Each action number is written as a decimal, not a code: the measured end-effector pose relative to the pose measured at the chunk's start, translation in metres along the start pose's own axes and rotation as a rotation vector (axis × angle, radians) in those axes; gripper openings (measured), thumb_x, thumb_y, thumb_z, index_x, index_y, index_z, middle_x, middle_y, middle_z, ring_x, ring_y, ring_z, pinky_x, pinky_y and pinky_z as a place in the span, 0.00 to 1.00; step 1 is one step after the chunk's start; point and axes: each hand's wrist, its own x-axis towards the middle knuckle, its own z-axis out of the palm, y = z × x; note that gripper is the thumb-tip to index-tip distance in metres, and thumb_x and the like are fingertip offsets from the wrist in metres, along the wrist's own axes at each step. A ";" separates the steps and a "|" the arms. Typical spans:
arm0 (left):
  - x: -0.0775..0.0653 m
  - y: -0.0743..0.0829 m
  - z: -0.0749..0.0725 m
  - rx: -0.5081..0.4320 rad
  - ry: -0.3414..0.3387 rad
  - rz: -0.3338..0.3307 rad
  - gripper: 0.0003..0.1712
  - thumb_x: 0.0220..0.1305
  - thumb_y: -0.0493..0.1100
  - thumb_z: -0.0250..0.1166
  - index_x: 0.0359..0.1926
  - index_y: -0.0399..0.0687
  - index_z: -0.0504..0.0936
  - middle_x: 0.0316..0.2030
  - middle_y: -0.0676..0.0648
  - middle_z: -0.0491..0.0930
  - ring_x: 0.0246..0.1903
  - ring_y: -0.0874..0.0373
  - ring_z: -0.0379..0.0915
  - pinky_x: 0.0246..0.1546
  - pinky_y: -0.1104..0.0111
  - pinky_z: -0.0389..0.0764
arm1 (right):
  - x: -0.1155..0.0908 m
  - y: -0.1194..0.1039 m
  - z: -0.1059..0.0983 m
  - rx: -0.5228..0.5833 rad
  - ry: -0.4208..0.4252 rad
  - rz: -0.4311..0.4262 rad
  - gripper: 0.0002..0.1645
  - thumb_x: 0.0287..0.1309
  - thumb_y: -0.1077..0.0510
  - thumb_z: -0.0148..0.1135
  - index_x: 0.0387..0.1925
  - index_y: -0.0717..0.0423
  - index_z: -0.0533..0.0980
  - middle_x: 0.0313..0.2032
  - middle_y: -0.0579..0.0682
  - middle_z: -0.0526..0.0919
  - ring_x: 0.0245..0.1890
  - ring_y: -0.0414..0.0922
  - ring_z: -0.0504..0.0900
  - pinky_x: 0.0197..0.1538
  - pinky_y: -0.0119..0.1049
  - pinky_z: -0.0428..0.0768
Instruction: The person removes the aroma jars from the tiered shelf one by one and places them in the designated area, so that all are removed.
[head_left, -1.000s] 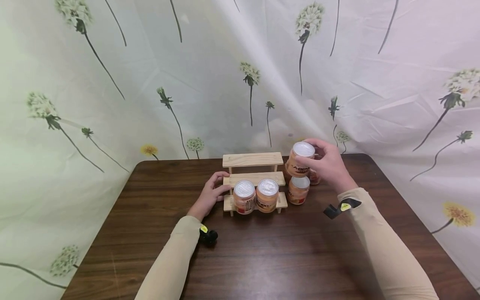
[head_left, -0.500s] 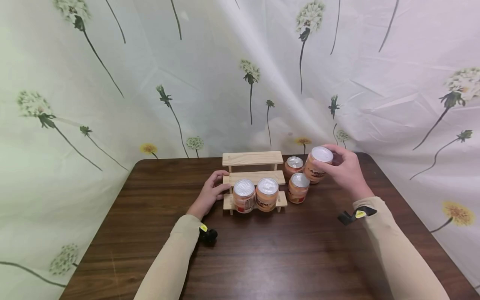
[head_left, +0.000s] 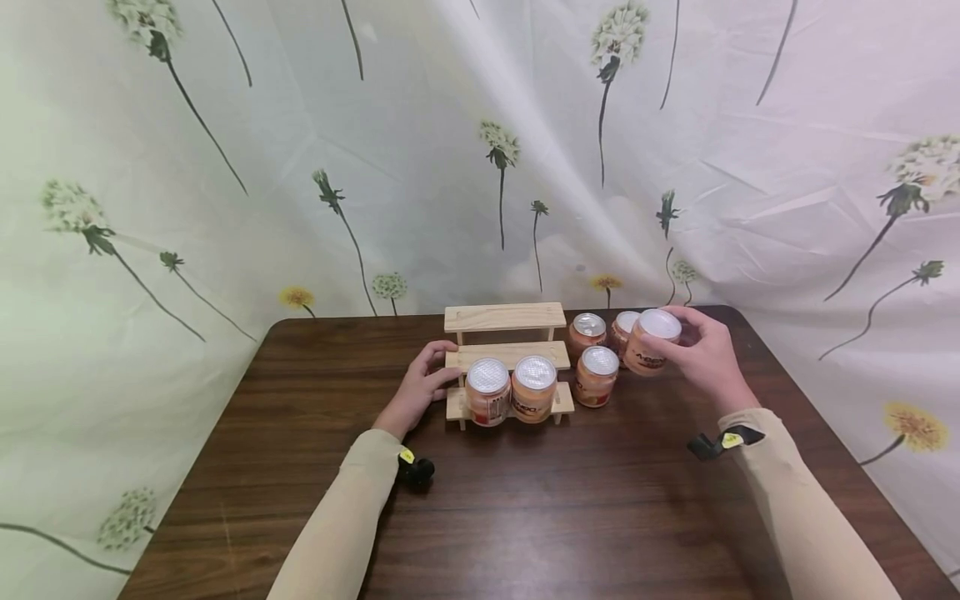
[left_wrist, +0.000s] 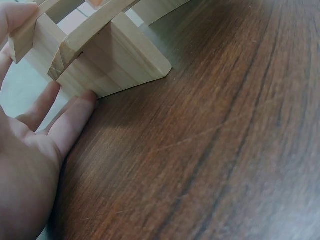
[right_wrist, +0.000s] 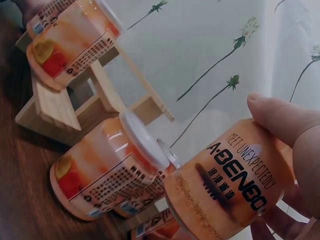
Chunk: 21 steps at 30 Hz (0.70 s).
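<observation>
My right hand [head_left: 705, 350] grips an orange-labelled jar [right_wrist: 230, 182] with a silvery lid, thumb on one side and fingers round the other. In the head view the held jar overlaps the back right jar [head_left: 621, 333]. My left hand [head_left: 417, 387] holds the left end of a three-step wooden rack [head_left: 504, 317], its fingertips at the steps and side panel [left_wrist: 115, 65]. Two similar jars, a left one [head_left: 487, 392] and a right one [head_left: 535, 389], stand upright side by side on the lowest step.
Right of the rack stand a front jar [head_left: 597, 379] and a back jar [head_left: 587, 335], close together and upright. The dark wooden table [head_left: 525, 517] reaches back to a white curtain [head_left: 420, 167] printed with dandelions.
My right hand has carried the jar rightward and lower, away from the rack, uncovering the jars it hid before. The left hand and the rack have stayed put.
</observation>
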 end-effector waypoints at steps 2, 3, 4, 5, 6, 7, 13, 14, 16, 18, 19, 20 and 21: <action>0.000 0.000 0.000 0.000 0.002 -0.003 0.25 0.74 0.39 0.65 0.67 0.47 0.70 0.67 0.37 0.68 0.53 0.52 0.78 0.46 0.59 0.86 | -0.001 0.003 0.001 -0.017 -0.009 0.013 0.33 0.57 0.53 0.81 0.60 0.62 0.79 0.49 0.51 0.82 0.38 0.33 0.85 0.40 0.24 0.82; 0.000 0.000 0.000 -0.001 0.002 -0.005 0.25 0.74 0.39 0.65 0.67 0.47 0.70 0.67 0.37 0.68 0.53 0.52 0.78 0.46 0.59 0.86 | -0.002 0.005 0.001 -0.021 -0.012 0.018 0.34 0.57 0.53 0.81 0.60 0.61 0.79 0.50 0.52 0.82 0.38 0.33 0.85 0.40 0.24 0.82; 0.000 0.000 0.000 -0.001 0.003 -0.007 0.25 0.74 0.39 0.65 0.67 0.47 0.70 0.67 0.37 0.68 0.54 0.52 0.78 0.46 0.59 0.86 | -0.003 0.006 0.002 -0.020 -0.016 0.022 0.34 0.57 0.53 0.81 0.60 0.62 0.79 0.50 0.53 0.82 0.38 0.33 0.85 0.40 0.24 0.82; 0.000 0.000 0.000 -0.001 0.005 -0.007 0.25 0.74 0.39 0.65 0.67 0.47 0.70 0.67 0.37 0.69 0.54 0.52 0.78 0.46 0.59 0.86 | -0.003 0.008 0.003 -0.016 -0.018 0.025 0.33 0.56 0.53 0.81 0.60 0.62 0.79 0.50 0.54 0.82 0.38 0.34 0.85 0.40 0.24 0.82; 0.000 0.000 0.000 -0.001 0.006 -0.008 0.25 0.74 0.39 0.65 0.67 0.48 0.70 0.67 0.37 0.69 0.54 0.52 0.78 0.46 0.59 0.86 | -0.004 0.009 0.004 -0.012 -0.020 0.031 0.33 0.56 0.53 0.81 0.60 0.62 0.79 0.49 0.53 0.83 0.38 0.34 0.85 0.41 0.25 0.82; 0.000 0.000 0.000 -0.001 0.007 -0.008 0.25 0.74 0.39 0.65 0.67 0.48 0.70 0.67 0.37 0.69 0.54 0.52 0.77 0.46 0.59 0.86 | -0.004 0.011 0.005 -0.009 -0.023 0.039 0.33 0.56 0.53 0.81 0.60 0.62 0.79 0.49 0.53 0.83 0.38 0.33 0.85 0.40 0.25 0.82; 0.000 0.002 0.001 0.004 0.011 -0.007 0.24 0.74 0.38 0.65 0.67 0.47 0.70 0.66 0.37 0.69 0.54 0.52 0.78 0.46 0.60 0.86 | -0.008 0.019 0.009 -0.025 -0.036 0.080 0.34 0.57 0.52 0.81 0.61 0.63 0.78 0.48 0.52 0.83 0.39 0.34 0.85 0.40 0.25 0.82; -0.001 0.002 0.001 0.004 0.011 -0.007 0.24 0.74 0.38 0.65 0.67 0.47 0.70 0.66 0.37 0.69 0.53 0.52 0.78 0.46 0.60 0.86 | -0.009 0.020 0.009 -0.029 -0.038 0.084 0.34 0.57 0.52 0.81 0.61 0.63 0.78 0.49 0.54 0.83 0.39 0.34 0.85 0.41 0.25 0.82; -0.001 0.002 0.001 0.004 0.012 -0.005 0.25 0.74 0.38 0.65 0.67 0.48 0.70 0.66 0.37 0.68 0.53 0.52 0.78 0.46 0.60 0.86 | -0.011 0.022 0.010 -0.038 -0.047 0.093 0.35 0.57 0.51 0.81 0.61 0.62 0.78 0.51 0.57 0.83 0.41 0.36 0.84 0.41 0.24 0.81; -0.001 0.002 0.001 0.004 0.011 -0.004 0.25 0.74 0.38 0.65 0.67 0.48 0.71 0.66 0.37 0.68 0.53 0.52 0.78 0.46 0.59 0.86 | -0.012 0.024 0.010 -0.045 -0.056 0.101 0.36 0.57 0.50 0.81 0.62 0.62 0.78 0.53 0.59 0.83 0.42 0.37 0.83 0.42 0.24 0.81; -0.001 0.002 0.001 0.005 0.011 -0.004 0.24 0.74 0.38 0.65 0.67 0.48 0.70 0.66 0.37 0.68 0.53 0.52 0.78 0.46 0.59 0.86 | -0.012 0.025 0.010 -0.048 -0.062 0.105 0.37 0.57 0.49 0.81 0.63 0.62 0.78 0.53 0.60 0.83 0.42 0.37 0.83 0.42 0.24 0.81; -0.001 0.002 0.001 0.004 0.011 -0.004 0.24 0.74 0.38 0.65 0.67 0.48 0.71 0.66 0.37 0.68 0.53 0.52 0.78 0.46 0.59 0.86 | -0.013 0.026 0.011 -0.047 -0.067 0.110 0.37 0.57 0.49 0.81 0.63 0.62 0.78 0.54 0.60 0.83 0.43 0.37 0.83 0.43 0.24 0.80; -0.001 0.002 0.001 0.003 0.011 -0.004 0.24 0.74 0.39 0.65 0.67 0.48 0.71 0.66 0.37 0.68 0.53 0.52 0.78 0.46 0.59 0.86 | -0.013 0.027 0.011 -0.049 -0.071 0.111 0.37 0.57 0.49 0.81 0.63 0.62 0.78 0.54 0.61 0.83 0.43 0.37 0.83 0.43 0.24 0.80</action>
